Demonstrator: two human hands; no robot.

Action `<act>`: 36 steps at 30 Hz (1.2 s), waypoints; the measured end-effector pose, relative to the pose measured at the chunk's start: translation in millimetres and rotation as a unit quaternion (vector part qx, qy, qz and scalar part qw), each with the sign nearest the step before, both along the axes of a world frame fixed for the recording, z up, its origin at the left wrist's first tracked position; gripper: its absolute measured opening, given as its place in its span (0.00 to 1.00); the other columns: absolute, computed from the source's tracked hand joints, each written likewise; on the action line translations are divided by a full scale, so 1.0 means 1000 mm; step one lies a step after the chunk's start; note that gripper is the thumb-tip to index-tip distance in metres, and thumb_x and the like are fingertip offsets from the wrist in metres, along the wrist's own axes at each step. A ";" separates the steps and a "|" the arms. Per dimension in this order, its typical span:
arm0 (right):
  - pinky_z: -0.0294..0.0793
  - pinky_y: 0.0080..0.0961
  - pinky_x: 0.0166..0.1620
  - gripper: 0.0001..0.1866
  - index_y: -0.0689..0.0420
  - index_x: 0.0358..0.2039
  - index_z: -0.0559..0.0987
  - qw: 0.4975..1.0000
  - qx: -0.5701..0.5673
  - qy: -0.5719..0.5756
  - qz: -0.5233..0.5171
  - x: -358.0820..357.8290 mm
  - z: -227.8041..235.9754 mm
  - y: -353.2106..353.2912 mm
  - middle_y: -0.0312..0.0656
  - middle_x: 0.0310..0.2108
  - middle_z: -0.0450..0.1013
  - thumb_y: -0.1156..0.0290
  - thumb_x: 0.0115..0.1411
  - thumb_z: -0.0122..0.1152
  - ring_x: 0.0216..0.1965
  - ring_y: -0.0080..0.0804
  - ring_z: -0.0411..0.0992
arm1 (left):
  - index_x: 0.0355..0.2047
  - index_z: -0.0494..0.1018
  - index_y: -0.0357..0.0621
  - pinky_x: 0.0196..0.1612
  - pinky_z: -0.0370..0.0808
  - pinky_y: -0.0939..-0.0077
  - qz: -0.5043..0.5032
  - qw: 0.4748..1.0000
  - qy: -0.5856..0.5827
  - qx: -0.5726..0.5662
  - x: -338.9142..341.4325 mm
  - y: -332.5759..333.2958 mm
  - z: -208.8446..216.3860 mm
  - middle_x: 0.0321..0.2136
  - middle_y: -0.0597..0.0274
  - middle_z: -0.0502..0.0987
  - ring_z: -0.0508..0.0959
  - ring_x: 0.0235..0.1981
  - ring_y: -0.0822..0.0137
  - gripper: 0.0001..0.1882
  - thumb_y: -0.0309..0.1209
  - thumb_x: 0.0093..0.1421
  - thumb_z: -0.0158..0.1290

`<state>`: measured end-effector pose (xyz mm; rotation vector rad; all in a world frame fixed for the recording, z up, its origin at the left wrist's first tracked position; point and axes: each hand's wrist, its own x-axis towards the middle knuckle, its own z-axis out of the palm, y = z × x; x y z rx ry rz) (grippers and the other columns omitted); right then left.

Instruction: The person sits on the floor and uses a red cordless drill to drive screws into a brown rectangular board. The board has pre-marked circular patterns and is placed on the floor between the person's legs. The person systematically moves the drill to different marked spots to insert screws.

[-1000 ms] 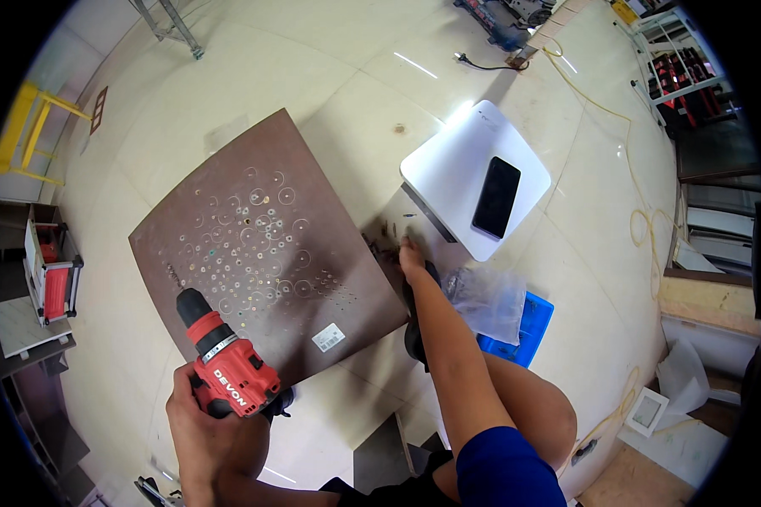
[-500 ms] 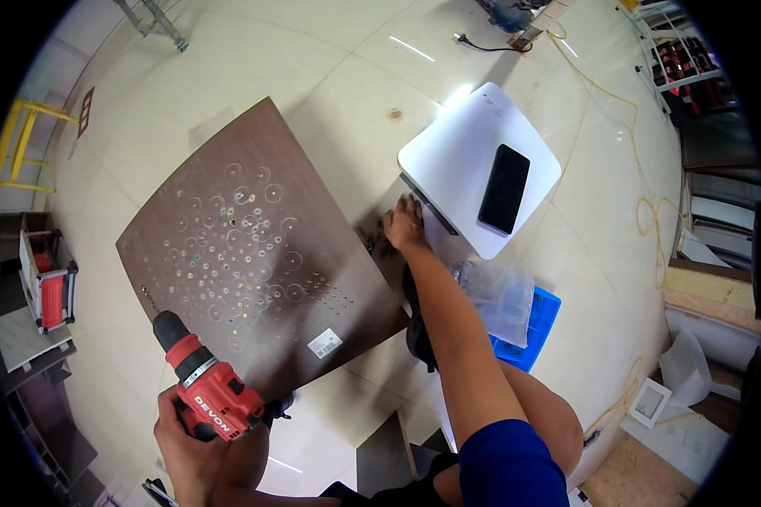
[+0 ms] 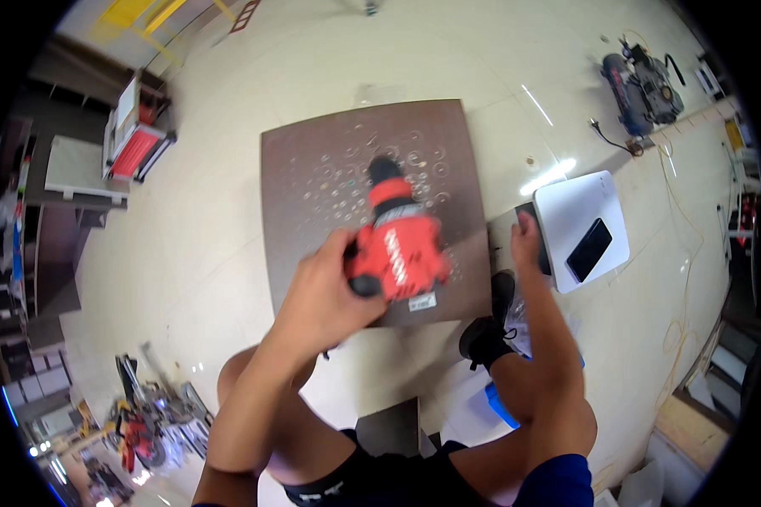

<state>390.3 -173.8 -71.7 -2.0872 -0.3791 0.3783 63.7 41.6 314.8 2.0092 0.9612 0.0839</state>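
My left hand is wrapped round the grip of a red and black cordless drill, slightly blurred. The drill is over a dark brown board, its black chuck pointing away from me. Round marks and small holes cover the middle of the board, and a white label lies near its front edge. My right hand is closed at the dark side of a white-topped stool, right of the board. Whatever lies in its fingers is hidden. A black phone rests on the stool top.
A blue tray shows partly behind my right leg. An air compressor stands at the far right, with a yellow hose along the floor. On the left are a red tool case and a miter saw.
My left hand has carried the drill from the board's left front corner to over its middle. My right hand has left the floor by the board and closed. The view has turned left.
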 end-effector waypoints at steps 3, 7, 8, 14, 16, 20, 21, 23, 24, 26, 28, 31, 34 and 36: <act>0.76 0.27 0.55 0.20 0.62 0.60 0.74 0.991 0.060 0.066 0.098 -0.002 0.092 0.012 0.44 0.55 0.77 0.76 0.69 0.54 0.52 0.32 0.77 | 0.50 0.73 0.33 0.46 0.77 0.67 0.021 0.989 -0.121 -0.084 -0.004 0.020 -0.003 0.38 0.48 0.81 0.81 0.38 0.55 0.29 0.28 0.47 0.65; 0.76 0.27 0.55 0.21 0.62 0.62 0.72 0.945 0.091 0.235 0.209 -0.092 0.260 0.043 0.42 0.59 0.74 0.78 0.70 0.52 0.54 0.30 0.77 | 0.55 0.72 0.37 0.44 0.79 0.69 0.036 0.911 -0.316 -0.262 -0.026 0.044 0.005 0.44 0.58 0.81 0.82 0.38 0.68 0.25 0.21 0.55 0.57; 0.77 0.27 0.55 0.21 0.62 0.63 0.72 0.928 0.099 0.273 0.233 -0.115 0.283 0.036 0.42 0.59 0.73 0.79 0.69 0.51 0.54 0.29 0.77 | 0.58 0.70 0.37 0.44 0.79 0.68 0.038 0.911 -0.328 -0.249 -0.032 0.047 0.006 0.49 0.55 0.79 0.82 0.38 0.67 0.28 0.20 0.54 0.55; 0.77 0.26 0.53 0.22 0.62 0.62 0.73 0.926 0.159 0.180 0.289 -0.227 0.369 -0.013 0.44 0.60 0.73 0.79 0.67 0.56 0.52 0.29 0.78 | 0.64 0.66 0.36 0.45 0.80 0.66 0.040 0.956 -0.279 -0.085 -0.066 0.071 -0.035 0.57 0.52 0.77 0.82 0.38 0.66 0.34 0.21 0.53 0.49; 0.76 0.25 0.53 0.22 0.63 0.61 0.74 0.928 0.180 0.095 0.312 -0.234 0.381 -0.011 0.43 0.58 0.74 0.79 0.67 0.58 0.50 0.28 0.78 | 0.61 0.68 0.35 0.44 0.79 0.67 0.047 0.963 -0.233 -0.124 -0.084 0.085 -0.051 0.51 0.54 0.78 0.82 0.36 0.66 0.32 0.22 0.52 0.50; 0.77 0.24 0.50 0.20 0.63 0.59 0.75 0.942 0.158 0.086 0.285 -0.201 0.396 0.006 0.42 0.51 0.80 0.78 0.67 0.59 0.46 0.26 0.79 | 0.48 0.74 0.38 0.33 0.79 0.70 0.078 0.946 -0.146 -0.280 -0.126 0.108 -0.099 0.36 0.58 0.79 0.79 0.25 0.69 0.17 0.28 0.59 0.56; 0.78 0.24 0.49 0.20 0.63 0.59 0.75 0.946 0.148 0.078 0.279 -0.187 0.393 0.009 0.42 0.49 0.80 0.77 0.66 0.59 0.45 0.26 0.79 | 0.46 0.75 0.39 0.30 0.79 0.70 0.097 0.938 -0.124 -0.308 -0.129 0.108 -0.109 0.34 0.59 0.79 0.79 0.23 0.69 0.14 0.30 0.61 0.58; 0.79 0.25 0.48 0.19 0.63 0.58 0.76 0.954 0.126 0.054 0.268 -0.160 0.387 0.012 0.44 0.48 0.82 0.76 0.66 0.59 0.44 0.27 0.79 | 0.45 0.74 0.40 0.26 0.79 0.71 0.076 0.955 -0.038 -0.284 -0.125 0.102 -0.125 0.34 0.59 0.81 0.79 0.22 0.70 0.15 0.35 0.63 0.60; 0.79 0.25 0.48 0.19 0.63 0.57 0.76 0.957 0.115 0.040 0.263 -0.151 0.379 0.015 0.44 0.48 0.82 0.76 0.66 0.60 0.43 0.27 0.79 | 0.45 0.74 0.40 0.26 0.79 0.70 0.057 0.955 -0.006 -0.290 -0.121 0.098 -0.130 0.33 0.60 0.81 0.79 0.22 0.69 0.15 0.36 0.63 0.60; 0.79 0.26 0.47 0.18 0.63 0.56 0.77 0.959 0.094 0.036 0.264 -0.137 0.373 0.019 0.46 0.48 0.82 0.76 0.66 0.60 0.42 0.29 0.80 | 0.45 0.75 0.40 0.25 0.79 0.70 0.029 0.953 0.052 -0.298 -0.116 0.094 -0.138 0.32 0.61 0.81 0.81 0.22 0.68 0.17 0.36 0.61 0.62; 0.80 0.28 0.46 0.17 0.63 0.55 0.78 0.957 0.065 0.061 0.276 -0.141 0.378 0.033 0.48 0.49 0.82 0.75 0.66 0.60 0.41 0.31 0.80 | 0.46 0.75 0.40 0.26 0.80 0.71 0.015 0.955 0.106 -0.277 -0.115 0.091 -0.143 0.33 0.60 0.81 0.81 0.23 0.68 0.17 0.35 0.61 0.61; 0.80 0.30 0.45 0.18 0.63 0.55 0.77 0.937 0.043 0.054 0.341 -0.137 0.375 0.043 0.51 0.48 0.81 0.75 0.65 0.61 0.40 0.35 0.81 | 0.50 0.73 0.39 0.29 0.82 0.71 0.008 0.943 0.130 -0.306 -0.107 0.095 -0.148 0.36 0.58 0.81 0.82 0.24 0.68 0.18 0.31 0.60 0.57; 0.80 0.32 0.44 0.18 0.63 0.54 0.78 0.928 0.056 0.064 0.363 -0.135 0.375 0.049 0.52 0.48 0.81 0.73 0.65 0.61 0.39 0.38 0.80 | 0.54 0.71 0.41 0.29 0.82 0.70 0.015 0.934 0.132 -0.333 -0.104 0.103 -0.152 0.38 0.58 0.81 0.82 0.25 0.68 0.20 0.28 0.60 0.53; 0.80 0.33 0.44 0.18 0.64 0.54 0.78 0.925 0.053 0.066 0.369 -0.131 0.375 0.052 0.52 0.47 0.81 0.72 0.64 0.61 0.39 0.38 0.80 | 0.54 0.71 0.42 0.29 0.81 0.71 0.010 0.940 0.151 -0.307 -0.099 0.106 -0.158 0.38 0.58 0.81 0.81 0.25 0.69 0.20 0.29 0.60 0.53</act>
